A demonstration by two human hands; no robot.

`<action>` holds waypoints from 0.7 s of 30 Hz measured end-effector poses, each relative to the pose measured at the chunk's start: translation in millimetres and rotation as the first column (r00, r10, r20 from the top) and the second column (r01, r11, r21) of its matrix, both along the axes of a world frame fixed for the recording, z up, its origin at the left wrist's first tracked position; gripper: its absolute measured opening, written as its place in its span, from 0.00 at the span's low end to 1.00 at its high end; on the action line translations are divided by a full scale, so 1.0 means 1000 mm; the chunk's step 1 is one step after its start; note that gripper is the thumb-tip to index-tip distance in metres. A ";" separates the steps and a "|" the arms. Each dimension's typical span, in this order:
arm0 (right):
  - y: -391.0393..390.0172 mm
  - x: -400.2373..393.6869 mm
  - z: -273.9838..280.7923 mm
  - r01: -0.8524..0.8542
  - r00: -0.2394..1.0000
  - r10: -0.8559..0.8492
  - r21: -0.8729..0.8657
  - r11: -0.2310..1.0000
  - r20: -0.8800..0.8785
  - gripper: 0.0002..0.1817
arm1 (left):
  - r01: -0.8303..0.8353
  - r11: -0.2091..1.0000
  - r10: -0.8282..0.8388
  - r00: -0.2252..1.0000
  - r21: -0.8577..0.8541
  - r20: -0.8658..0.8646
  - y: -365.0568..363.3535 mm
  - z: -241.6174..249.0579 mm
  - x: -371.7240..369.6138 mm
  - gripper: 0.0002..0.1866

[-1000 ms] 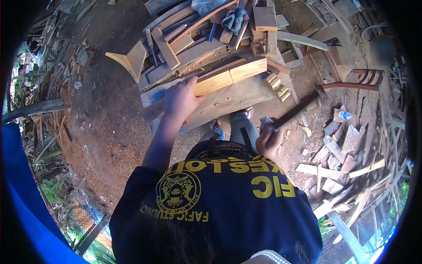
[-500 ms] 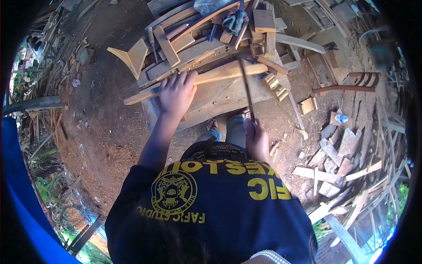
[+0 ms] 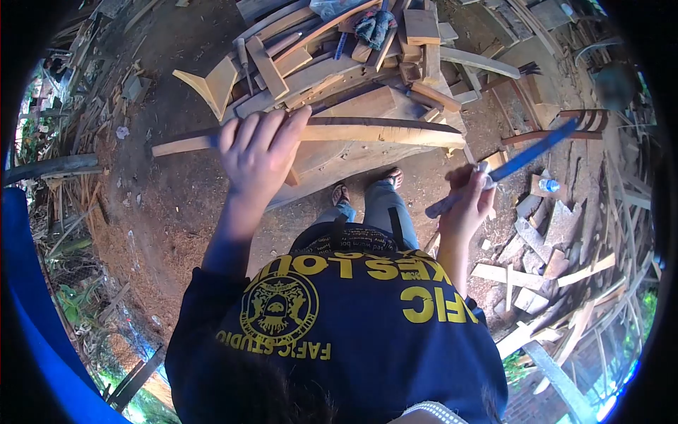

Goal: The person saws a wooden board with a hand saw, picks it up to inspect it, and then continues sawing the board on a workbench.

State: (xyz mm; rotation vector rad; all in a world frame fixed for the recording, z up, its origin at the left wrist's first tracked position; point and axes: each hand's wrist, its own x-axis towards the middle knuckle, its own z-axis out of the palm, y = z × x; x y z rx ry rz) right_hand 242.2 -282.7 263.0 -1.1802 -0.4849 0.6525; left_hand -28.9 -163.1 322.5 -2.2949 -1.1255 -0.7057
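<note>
Steadying the curved wood [image 3: 374, 132] over the worktop [image 3: 353, 162], seemingly against shifting, left hand [image 3: 258, 155] wrapped round it at ten o'clock. Right hand [image 3: 466, 201], three o'clock, gripped the handle [image 3: 441, 205]; blade [image 3: 537, 150] pointed toward two, off the wood.

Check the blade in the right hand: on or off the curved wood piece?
Off. The blade in the right hand angles outward beyond the end of the curved wood piece, with a gap between them.
</note>
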 end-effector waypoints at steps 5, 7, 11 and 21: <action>0.008 -0.016 0.004 -0.121 0.991 0.126 0.106 0.987 -0.040 0.23 | 0.045 0.999 -0.045 0.998 0.006 0.046 -0.007 0.009 -0.001 0.18; 0.008 -0.016 0.000 -0.174 0.981 0.179 0.064 0.983 -0.070 0.18 | 0.062 0.998 -0.061 0.997 -0.018 0.049 -0.010 0.014 0.000 0.19; 0.013 -0.023 0.024 -0.212 0.939 0.227 0.085 0.974 -0.260 0.16 | 0.097 0.987 -0.096 0.995 -0.127 0.014 -0.021 0.038 0.001 0.22; 0.012 -0.031 0.034 -0.133 0.945 0.138 0.036 0.990 -0.298 0.13 | 0.277 0.713 -0.276 0.955 -0.644 0.105 -0.015 0.072 -0.021 0.29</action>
